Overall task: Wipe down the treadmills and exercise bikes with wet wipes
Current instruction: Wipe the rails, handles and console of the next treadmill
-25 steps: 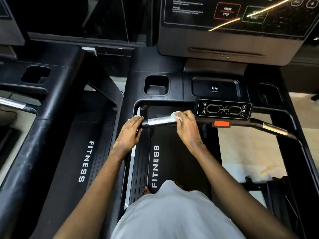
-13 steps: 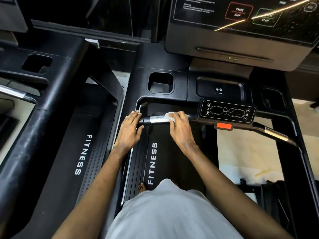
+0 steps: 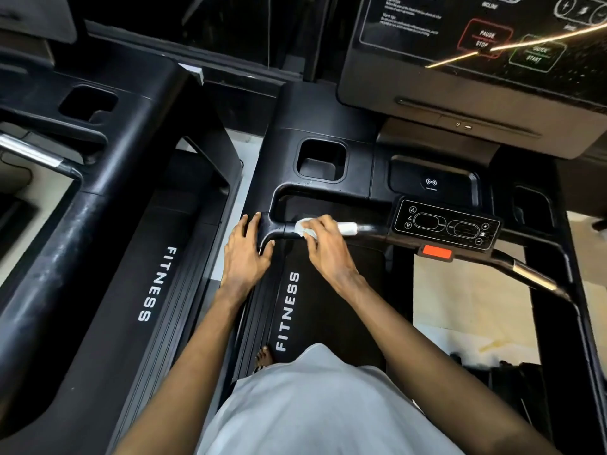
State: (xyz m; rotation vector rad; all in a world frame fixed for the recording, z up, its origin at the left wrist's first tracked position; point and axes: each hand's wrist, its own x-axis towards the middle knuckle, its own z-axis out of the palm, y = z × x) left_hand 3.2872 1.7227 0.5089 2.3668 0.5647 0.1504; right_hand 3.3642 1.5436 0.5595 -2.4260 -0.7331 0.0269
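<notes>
- The right hand (image 3: pixel 328 247) has its fingers curled over a white wet wipe (image 3: pixel 303 225); it holds the wipe pressed against the front handlebar (image 3: pixel 369 229) of the treadmill (image 3: pixel 315 106), near the bar's left end, just inboard of the bend.
- The wipe is bunched under the fingertips; only a rounded white edge shows to the left of the knuckles (the rest is hidden by the hand).
- A pale silver sleeve (image 3: pixel 348 228) on the bar shows just beside the right hand, between it and the control pad (image 3: pixel 446 226).
- The left hand (image 3: pixel 244 254) lies flat on the left corner of the handlebar frame, fingers straight and pointing forward, thumb spread toward the bar; it holds nothing; the two hands are near each other but apart.
- The control pad sits at the middle of the bar, with a red tab (image 3: pixel 437 252) at its lower edge.
- A square cup holder (image 3: pixel 322 160) is sunk into the deck ahead of the hands; the console screen (image 3: pixel 476 44) rises at the top right corner.
- The belt (image 3: pixel 331 310) runs under both forearms; a side rail (image 3: pixel 287 310) along its left edge reads FITNESS.
- A grey garment (image 3: pixel 312 405) fills the bottom edge; a bare foot (image 3: pixel 264 356) shows at its left.
- A second treadmill (image 3: pixel 98 224) stands alongside on the left.
</notes>
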